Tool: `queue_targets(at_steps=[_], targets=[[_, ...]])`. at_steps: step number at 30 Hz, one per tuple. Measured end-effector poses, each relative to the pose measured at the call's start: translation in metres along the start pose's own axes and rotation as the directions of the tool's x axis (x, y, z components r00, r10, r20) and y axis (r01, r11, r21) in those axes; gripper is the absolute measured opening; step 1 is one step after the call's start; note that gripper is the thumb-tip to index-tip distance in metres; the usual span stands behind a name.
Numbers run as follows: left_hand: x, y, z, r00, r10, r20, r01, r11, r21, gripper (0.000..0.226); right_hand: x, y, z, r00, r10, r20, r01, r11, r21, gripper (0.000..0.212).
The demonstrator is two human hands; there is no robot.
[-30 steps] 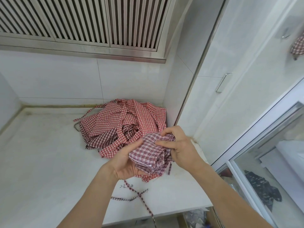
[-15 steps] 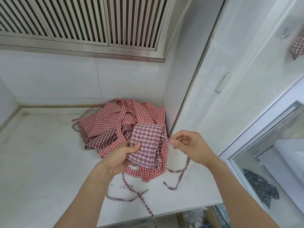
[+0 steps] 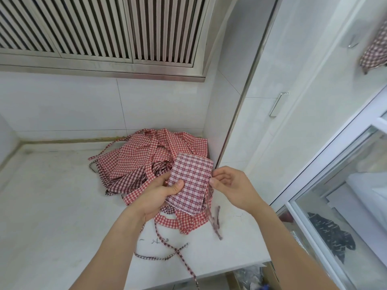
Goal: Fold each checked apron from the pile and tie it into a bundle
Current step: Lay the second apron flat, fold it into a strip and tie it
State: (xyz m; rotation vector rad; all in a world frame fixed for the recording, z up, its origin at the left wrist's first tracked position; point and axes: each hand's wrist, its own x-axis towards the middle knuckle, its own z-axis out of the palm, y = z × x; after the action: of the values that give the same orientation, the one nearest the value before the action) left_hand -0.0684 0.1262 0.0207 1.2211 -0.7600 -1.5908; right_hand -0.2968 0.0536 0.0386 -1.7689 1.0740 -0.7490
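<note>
One checked apron [image 3: 189, 183] is already folded flat, gripped by the left hand [image 3: 159, 195] above the counter [image 3: 52, 206]. Its tie strap [image 3: 215, 220] is pinched in the right hand [image 3: 232, 185]; tying not yet done. The pile [image 3: 150, 160] behind is left unfolded.

A folded dark-red checked apron [image 3: 189, 182], a flat rectangular packet, is held upright-tilted above a white counter, its ties [image 3: 213, 216] dangling blurred at its right edge. Behind and beneath it, a loose pile of red checked aprons [image 3: 146, 162] sprawls in the counter's back corner.
</note>
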Motion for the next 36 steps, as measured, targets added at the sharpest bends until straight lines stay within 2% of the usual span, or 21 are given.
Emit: queue_targets(at_steps=[3,6,8,12,18,22,25,28,32,36], targets=[[-0.002,0.004,0.001,1.000,0.010,0.009,-0.010,1.000,0.027,0.058,0.002,-0.001,-0.001,1.000,0.000,0.006,-0.001,0.999,0.052,0.025],[-0.005,0.007,0.002,0.999,0.012,0.033,-0.013,0.999,0.032,0.057,0.003,-0.002,-0.002,0.998,-0.024,0.065,0.024,1.000,-0.001,0.018],[-0.007,0.009,0.005,0.999,0.009,0.046,-0.010,1.000,0.023,0.052,0.004,-0.004,-0.002,0.998,-0.047,0.049,0.048,0.998,-0.026,0.014],[-0.010,0.012,0.007,0.998,0.010,0.055,-0.007,0.999,-0.047,0.036,0.004,-0.008,-0.005,0.996,-0.023,0.083,0.021,1.000,0.018,0.013],[-0.010,0.010,-0.001,0.999,-0.024,0.042,0.032,0.979,-0.201,0.045,0.002,-0.019,-0.018,0.994,-0.011,0.109,0.003,0.998,0.068,0.013],[-0.011,0.015,0.002,0.997,-0.026,0.070,0.043,0.967,-0.253,0.042,-0.002,-0.015,-0.020,1.000,-0.017,0.022,0.015,0.994,0.113,0.015],[-0.012,0.019,0.007,0.994,-0.032,0.101,0.065,0.938,-0.341,0.044,-0.003,-0.008,-0.014,0.999,-0.037,-0.040,0.038,0.999,0.021,0.014],[-0.012,0.021,0.014,0.988,-0.010,0.157,0.079,0.892,-0.444,0.045,-0.004,-0.007,0.008,0.998,-0.045,-0.041,0.044,0.999,-0.028,0.015],[-0.013,0.021,0.026,0.980,-0.022,0.197,0.104,0.903,-0.417,0.047,-0.003,-0.007,0.032,0.976,-0.074,-0.205,0.081,0.996,0.026,0.025],[-0.013,0.018,0.028,0.976,-0.034,0.216,0.125,0.897,-0.424,0.049,-0.002,-0.010,0.032,0.950,-0.005,-0.312,0.037,0.994,0.098,0.032]])
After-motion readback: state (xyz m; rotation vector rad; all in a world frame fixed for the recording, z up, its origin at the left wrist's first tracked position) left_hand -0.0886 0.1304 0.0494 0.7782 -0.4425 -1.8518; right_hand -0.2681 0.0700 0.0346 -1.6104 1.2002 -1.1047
